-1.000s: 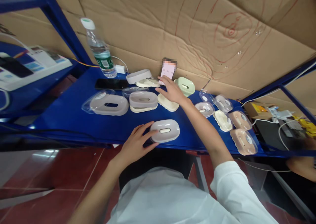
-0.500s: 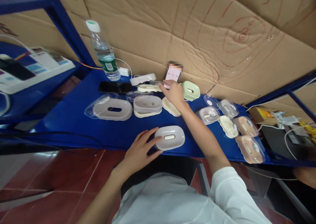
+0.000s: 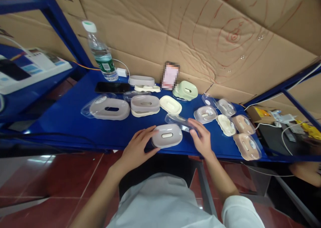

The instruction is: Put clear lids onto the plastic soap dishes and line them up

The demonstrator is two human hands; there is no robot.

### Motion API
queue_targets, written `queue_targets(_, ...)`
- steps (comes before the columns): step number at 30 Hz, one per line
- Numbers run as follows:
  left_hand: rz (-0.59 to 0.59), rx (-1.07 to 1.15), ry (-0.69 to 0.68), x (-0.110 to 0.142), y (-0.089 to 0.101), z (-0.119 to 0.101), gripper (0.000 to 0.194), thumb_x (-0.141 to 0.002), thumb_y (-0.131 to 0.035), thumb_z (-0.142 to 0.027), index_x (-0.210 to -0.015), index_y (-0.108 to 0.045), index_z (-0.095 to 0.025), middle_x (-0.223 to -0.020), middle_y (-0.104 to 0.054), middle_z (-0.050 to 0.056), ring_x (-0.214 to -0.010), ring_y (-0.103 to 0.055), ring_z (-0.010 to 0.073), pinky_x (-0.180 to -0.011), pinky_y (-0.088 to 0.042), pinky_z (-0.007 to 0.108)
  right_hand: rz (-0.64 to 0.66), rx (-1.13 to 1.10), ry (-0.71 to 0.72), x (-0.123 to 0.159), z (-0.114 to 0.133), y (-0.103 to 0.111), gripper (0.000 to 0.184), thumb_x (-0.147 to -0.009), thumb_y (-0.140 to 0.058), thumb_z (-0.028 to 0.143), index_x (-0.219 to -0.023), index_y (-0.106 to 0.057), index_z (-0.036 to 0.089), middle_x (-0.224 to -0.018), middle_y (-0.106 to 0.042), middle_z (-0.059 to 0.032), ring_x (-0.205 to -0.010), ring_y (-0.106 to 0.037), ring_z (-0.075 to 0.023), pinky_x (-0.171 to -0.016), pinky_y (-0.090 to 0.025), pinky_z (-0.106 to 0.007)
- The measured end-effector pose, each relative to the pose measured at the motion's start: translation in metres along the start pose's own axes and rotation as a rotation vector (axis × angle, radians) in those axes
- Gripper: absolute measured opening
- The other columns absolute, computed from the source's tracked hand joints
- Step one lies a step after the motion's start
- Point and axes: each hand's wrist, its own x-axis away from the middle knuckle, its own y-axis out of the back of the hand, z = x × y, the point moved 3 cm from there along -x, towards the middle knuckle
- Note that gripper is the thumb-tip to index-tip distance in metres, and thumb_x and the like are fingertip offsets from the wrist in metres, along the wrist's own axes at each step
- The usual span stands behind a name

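Note:
A pale grey oval soap dish (image 3: 175, 137) with a white strip in its middle sits at the front edge of the blue table. My left hand (image 3: 140, 144) grips its left end, fingers along the far side and thumb at the near side. Just behind and right of that dish, my right hand (image 3: 202, 139) holds a clear plastic lid (image 3: 179, 121), tilted, by its right end. Further back are a cream inner tray (image 3: 171, 105), a grey shell stacked on a cream piece (image 3: 145, 104), and a green soap dish (image 3: 187, 90).
Grey, cream and peach dishes with clear lids (image 3: 247, 146) stand on the right. At the left lie a slotted grey shell (image 3: 120, 110), a black phone (image 3: 112, 87) and a water bottle (image 3: 104, 62). A lit phone (image 3: 170, 74) leans on the cardboard (image 3: 140, 27). Another person's arm (image 3: 304, 172) shows far right.
My right hand has come back from the rear of the table toward me, bringing the clear lid beside the grey dish. My left hand stays at the dish.

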Motion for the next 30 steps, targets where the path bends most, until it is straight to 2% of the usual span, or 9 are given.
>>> queue_targets(4,0.038,0.069,0.084,-0.006,0.006,0.002,0.078,-0.094,-0.073,-0.049,-0.162,-0.04,-0.029,-0.162,-0.055,0.01,-0.145,-0.055,0.0342,-0.119,-0.049,0.054,0.135,0.02,0.017,0.033,-0.002,-0.013,0.041,-0.111,-0.051,0.039,-0.15,-0.061,0.029,-0.147,-0.069,-0.0115,-0.141,-0.064,-0.0282,-0.118,-0.055,-0.051)
queue_targets(7,0.122,0.106,0.075,-0.015,0.011,-0.001,0.083,-0.093,-0.073,-0.049,-0.165,-0.037,-0.031,-0.166,-0.051,0.01,-0.147,-0.053,0.0355,-0.119,-0.048,0.053,0.289,0.018,0.101,0.036,0.001,-0.024,0.046,-0.113,-0.043,0.033,-0.159,-0.049,0.028,-0.157,-0.059,-0.0125,-0.154,-0.051,-0.0266,-0.125,-0.048,-0.053)
queue_targets(9,0.177,0.126,0.056,-0.022,0.013,-0.003,0.09,-0.091,-0.076,-0.051,-0.167,-0.033,-0.032,-0.169,-0.048,0.009,-0.148,-0.051,0.0358,-0.12,-0.047,0.053,0.357,0.008,0.164,0.034,0.004,-0.027,0.045,-0.114,-0.04,0.029,-0.158,-0.049,0.028,-0.161,-0.054,-0.0129,-0.159,-0.042,-0.0263,-0.128,-0.044,-0.055)
queue_targets(12,0.199,0.144,0.027,-0.029,0.012,-0.006,0.094,-0.088,-0.079,-0.057,-0.167,-0.033,-0.034,-0.168,-0.049,0.01,-0.149,-0.051,0.0356,-0.12,-0.046,0.053,0.369,0.003,0.227,0.03,0.009,-0.029,0.038,-0.112,-0.045,0.028,-0.149,-0.055,0.026,-0.159,-0.051,-0.0149,-0.159,-0.042,-0.0277,-0.129,-0.042,-0.058)
queue_targets(16,0.135,0.182,0.009,-0.032,0.008,-0.003,0.083,-0.09,-0.078,-0.059,-0.161,-0.044,-0.033,-0.167,-0.049,0.01,-0.153,-0.048,0.0346,-0.126,-0.041,0.054,0.348,0.064,0.279,0.027,0.014,-0.036,0.031,-0.104,-0.066,0.038,-0.133,-0.064,0.027,-0.145,-0.059,-0.0133,-0.156,-0.045,-0.0322,-0.131,-0.036,-0.065)
queue_targets(18,0.11,0.226,0.019,-0.031,0.007,0.0,0.081,-0.09,-0.078,-0.059,-0.16,-0.045,-0.033,-0.168,-0.047,0.01,-0.155,-0.046,0.0336,-0.127,-0.04,0.054,0.361,0.089,0.286,0.026,0.014,-0.04,0.028,-0.104,-0.068,0.036,-0.13,-0.067,0.027,-0.141,-0.062,-0.0122,-0.155,-0.047,-0.0319,-0.131,-0.036,-0.065)
queue_targets(27,0.053,0.3,0.032,-0.029,0.005,0.005,0.079,-0.086,-0.084,-0.059,-0.151,-0.051,-0.029,-0.158,-0.057,0.011,-0.146,-0.057,0.0324,-0.124,-0.047,0.053,0.433,0.161,0.375,0.025,0.016,-0.041,0.037,-0.107,-0.06,0.028,-0.144,-0.065,0.03,-0.147,-0.061,-0.012,-0.159,-0.041,-0.032,-0.132,-0.033,-0.067)
queue_targets(30,0.041,0.308,0.029,-0.029,0.005,0.004,0.079,-0.085,-0.084,-0.061,-0.149,-0.052,-0.028,-0.157,-0.057,0.012,-0.146,-0.057,0.0324,-0.124,-0.047,0.052,0.448,0.164,0.354,0.025,0.015,-0.041,0.038,-0.107,-0.06,0.029,-0.145,-0.066,0.031,-0.148,-0.061,-0.0106,-0.159,-0.042,-0.0319,-0.132,-0.033,-0.067)
